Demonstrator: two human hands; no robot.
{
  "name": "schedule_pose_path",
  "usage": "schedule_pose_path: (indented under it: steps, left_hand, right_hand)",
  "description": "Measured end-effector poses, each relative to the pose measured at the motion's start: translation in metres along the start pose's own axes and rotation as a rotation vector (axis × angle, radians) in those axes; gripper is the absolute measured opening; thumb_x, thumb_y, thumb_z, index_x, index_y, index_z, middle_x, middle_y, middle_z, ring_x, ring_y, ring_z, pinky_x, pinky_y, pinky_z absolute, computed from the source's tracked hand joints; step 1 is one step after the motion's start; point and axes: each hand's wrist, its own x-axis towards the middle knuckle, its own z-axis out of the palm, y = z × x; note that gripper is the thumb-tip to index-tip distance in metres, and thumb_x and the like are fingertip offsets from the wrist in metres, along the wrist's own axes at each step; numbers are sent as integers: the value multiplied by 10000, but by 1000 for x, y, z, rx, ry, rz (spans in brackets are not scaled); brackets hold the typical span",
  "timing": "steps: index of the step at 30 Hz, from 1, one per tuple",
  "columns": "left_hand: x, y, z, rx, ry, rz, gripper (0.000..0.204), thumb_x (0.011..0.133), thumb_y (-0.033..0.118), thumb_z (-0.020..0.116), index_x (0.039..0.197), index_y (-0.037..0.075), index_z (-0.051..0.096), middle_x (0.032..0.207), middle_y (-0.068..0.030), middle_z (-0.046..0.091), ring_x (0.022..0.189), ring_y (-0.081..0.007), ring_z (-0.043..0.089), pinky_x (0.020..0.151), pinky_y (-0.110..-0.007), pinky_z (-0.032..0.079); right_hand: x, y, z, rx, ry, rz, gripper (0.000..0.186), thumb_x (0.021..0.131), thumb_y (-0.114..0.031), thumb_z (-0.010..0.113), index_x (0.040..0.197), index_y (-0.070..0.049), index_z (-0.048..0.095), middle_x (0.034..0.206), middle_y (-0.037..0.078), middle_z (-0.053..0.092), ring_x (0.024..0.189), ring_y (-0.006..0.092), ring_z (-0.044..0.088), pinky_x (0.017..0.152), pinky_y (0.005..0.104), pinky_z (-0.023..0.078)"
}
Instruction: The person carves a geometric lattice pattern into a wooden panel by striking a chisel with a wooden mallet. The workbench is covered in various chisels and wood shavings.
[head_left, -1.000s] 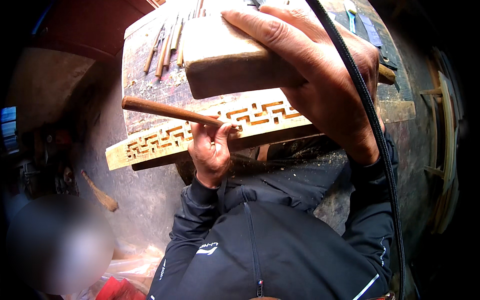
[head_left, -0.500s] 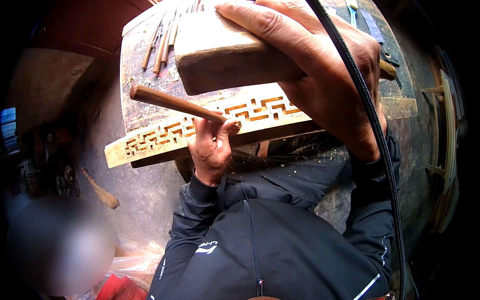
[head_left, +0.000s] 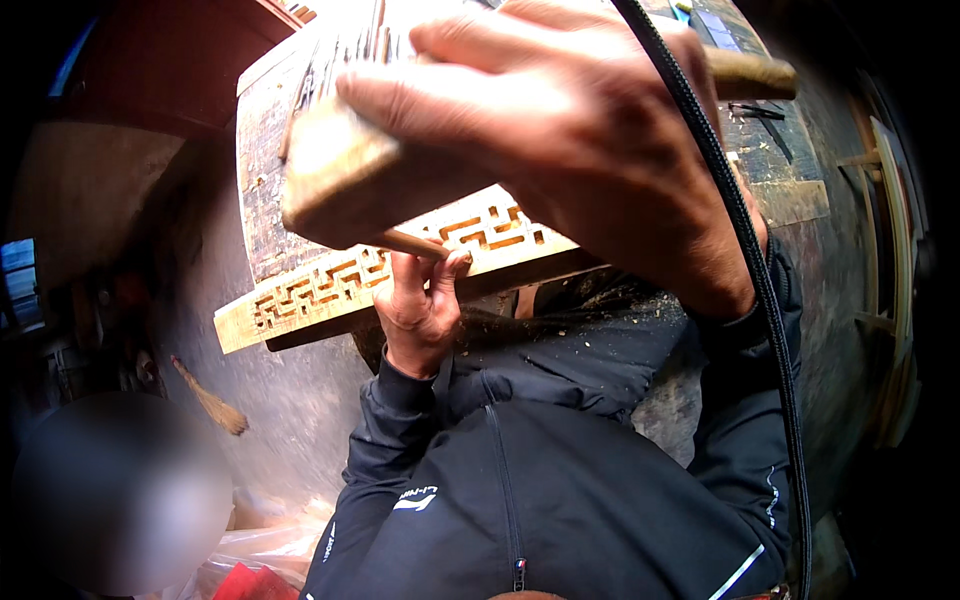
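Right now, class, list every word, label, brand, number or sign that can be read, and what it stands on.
Black jacket, chest: white logo with lettering, not copied here.
Left sleeve: white lettering, too small to read surely.
Right sleeve: white lettering, too small to read.
Carved board, wooden mallet: none visible.

On my feed, strong light from beyond the grips bleaches the bench top; the mallet, shadowed on its near side, smears with the right hand. I see the left hand crisper, a blurred grey disc well below-left of it, and outermost edges bending into black.
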Motion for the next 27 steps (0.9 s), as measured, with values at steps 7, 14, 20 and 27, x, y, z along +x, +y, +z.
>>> schedule_pose_path:
  steps: [7,14,20,27]
  left_hand:
    - [5,-2,7,-14,8,18,265,1004,-22,764,1229,-7,625,948,-159,786,862,-240,814,762,-337,627]
    - [-1,-7,4,44,37,89,277,960,10,823,1197,23,681,911,-155,768,756,-313,780,689,-362,601]
    - [-5,-11,0,117,17,85,243,967,9,817,1173,9,688,899,-136,776,781,-267,790,711,-347,609]
    - [11,1,1,108,-24,82,276,950,38,818,1187,27,675,899,-155,776,759,-361,771,659,-392,584]
  right_hand:
    - [14,-1,4,-1,86,-27,338,856,-169,814,1179,-204,723,954,44,733,824,256,758,707,406,613]
    - [22,5,11,13,169,-55,279,874,-190,798,1141,-203,718,911,24,723,783,240,751,675,405,605]
    - [25,-12,-7,-157,-19,-44,435,830,-169,807,1255,-261,800,1070,34,808,880,260,786,739,361,632]
    - [18,-2,6,-150,88,-86,483,851,-162,793,1319,-257,718,996,-1,748,820,205,742,643,362,625]
